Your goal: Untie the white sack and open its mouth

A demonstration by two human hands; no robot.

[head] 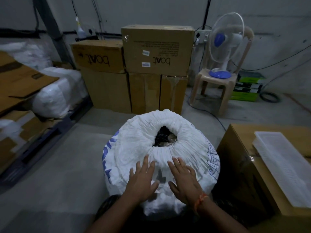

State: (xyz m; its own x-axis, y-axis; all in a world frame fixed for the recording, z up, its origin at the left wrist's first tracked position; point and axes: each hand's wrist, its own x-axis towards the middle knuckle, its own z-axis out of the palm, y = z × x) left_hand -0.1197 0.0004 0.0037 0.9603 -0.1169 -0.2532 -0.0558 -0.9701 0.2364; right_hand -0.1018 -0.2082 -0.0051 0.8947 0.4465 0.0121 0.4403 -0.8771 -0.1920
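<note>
— So, where's the white sack point(134, 148)?

— Dead centre, standing upright on the grey floor point(58, 174), right in front of the person. Full and round, blue print down its left side and a blue stamp w/ small squares on the right.

— Mouth point(165, 137)?

— Gathered into a puckered ring on top, w/ a small gap in the middle. Dark stuff shows through the gap, can't tell what it is. No cord or knot that I can make out.

— Hands?

— Both flat on the near slope of the sack, just below the ring. Left hand point(143, 179): fingers straight and fanned apart, tips almost at the gathers. Right hand point(184, 177): same, fingers straight, slightly spread, thumb out to the side. Neither pinches or grips anything. An orange thread point(201, 200) sits on the right wrist.

— Touching each other?

— No, a strip of sack shows between them.

— Around it?

— Brown cartons point(156, 49) stacked behind, against the wall, print upside down. Right of those, a white and blue fan point(225, 44) on a beige plastic chair point(217, 81). Near right, another carton point(239, 148) w/ a clear plastic tray point(284, 162) on top, just beside the sack. Left: white wrapped bundles point(55, 95) and flattened cardboard point(18, 78) on a dark rack.
</note>
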